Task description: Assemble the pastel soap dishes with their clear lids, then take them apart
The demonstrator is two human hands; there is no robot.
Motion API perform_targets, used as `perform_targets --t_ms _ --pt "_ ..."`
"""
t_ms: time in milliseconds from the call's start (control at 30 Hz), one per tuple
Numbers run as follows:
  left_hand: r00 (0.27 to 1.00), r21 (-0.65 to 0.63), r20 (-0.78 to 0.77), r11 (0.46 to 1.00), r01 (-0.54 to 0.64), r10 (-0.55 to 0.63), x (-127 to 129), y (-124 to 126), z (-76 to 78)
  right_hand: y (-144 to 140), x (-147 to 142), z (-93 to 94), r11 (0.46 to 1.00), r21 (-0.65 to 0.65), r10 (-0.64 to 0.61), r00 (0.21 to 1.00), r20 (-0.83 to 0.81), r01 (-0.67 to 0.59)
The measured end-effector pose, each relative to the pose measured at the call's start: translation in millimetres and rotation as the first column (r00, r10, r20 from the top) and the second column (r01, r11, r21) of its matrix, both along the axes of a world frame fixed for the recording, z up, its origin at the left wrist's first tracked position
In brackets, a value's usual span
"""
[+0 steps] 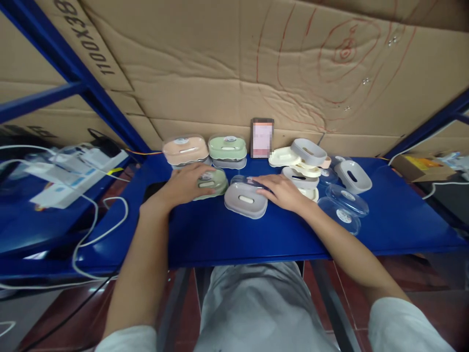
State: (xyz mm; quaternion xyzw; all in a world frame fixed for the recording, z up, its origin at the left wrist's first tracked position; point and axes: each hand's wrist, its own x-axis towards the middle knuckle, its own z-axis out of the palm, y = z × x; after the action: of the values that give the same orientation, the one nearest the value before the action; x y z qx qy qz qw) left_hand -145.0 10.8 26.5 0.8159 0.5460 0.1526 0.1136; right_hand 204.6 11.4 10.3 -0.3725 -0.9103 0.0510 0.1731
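My left hand (185, 182) rests on a green soap box (213, 182) with a clear lid, its fingers laid over the top. Fingers of my right hand (281, 190) hold the far edge of a grey soap dish (245, 200) in the middle of the blue shelf (227, 230). Behind them stand a closed peach soap box (185, 149) and a closed green soap box (227, 148) stacked on clear lids.
To the right lie loose cream and grey dish parts (302, 164), a grey tray (353, 176) and clear lids (344, 205). A small blurred card (262, 138) leans on the cardboard wall. White cables and power strips (69, 171) clutter the left shelf.
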Motion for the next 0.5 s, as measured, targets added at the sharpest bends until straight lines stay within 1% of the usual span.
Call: perform_targets --t_ms 100,167,200,267,300,367,433,500 --pt "0.994 -0.013 0.077 0.997 0.079 -0.078 9.3 5.8 -2.7 -4.8 -3.1 2.2 0.995 0.096 0.004 1.000 -0.007 -0.003" --pt "0.989 0.052 0.110 0.994 0.091 -0.097 16.6 7.9 -3.5 -14.0 -7.7 7.2 0.989 0.143 0.034 0.999 -0.014 -0.031" --pt "0.989 0.109 0.108 0.990 0.087 -0.099 20.3 7.6 -3.0 -20.4 -10.6 10.3 0.988 0.142 0.061 0.998 -0.001 -0.060" --pt "0.992 0.210 0.075 0.974 0.089 -0.106 27.4 4.2 -0.6 -35.6 -17.4 16.1 0.986 0.101 0.127 0.990 0.063 -0.133" --pt "0.993 0.232 0.046 0.968 0.091 -0.105 30.8 1.1 0.9 -43.5 -21.1 18.0 0.983 0.079 0.156 0.982 0.103 -0.164" --pt "0.996 0.204 -0.015 0.975 0.091 -0.090 36.8 -6.5 2.6 -57.6 -28.4 19.2 0.980 0.057 0.180 0.968 0.175 -0.192" --pt "0.994 0.137 -0.074 0.986 0.090 -0.080 41.2 -13.5 1.3 -66.8 -34.2 18.1 0.979 0.048 0.182 0.957 0.226 -0.198" --pt "0.993 0.074 -0.076 0.993 0.092 -0.087 43.3 -17.4 -2.7 -70.4 -36.9 17.2 0.977 0.024 0.196 0.943 0.267 -0.210"
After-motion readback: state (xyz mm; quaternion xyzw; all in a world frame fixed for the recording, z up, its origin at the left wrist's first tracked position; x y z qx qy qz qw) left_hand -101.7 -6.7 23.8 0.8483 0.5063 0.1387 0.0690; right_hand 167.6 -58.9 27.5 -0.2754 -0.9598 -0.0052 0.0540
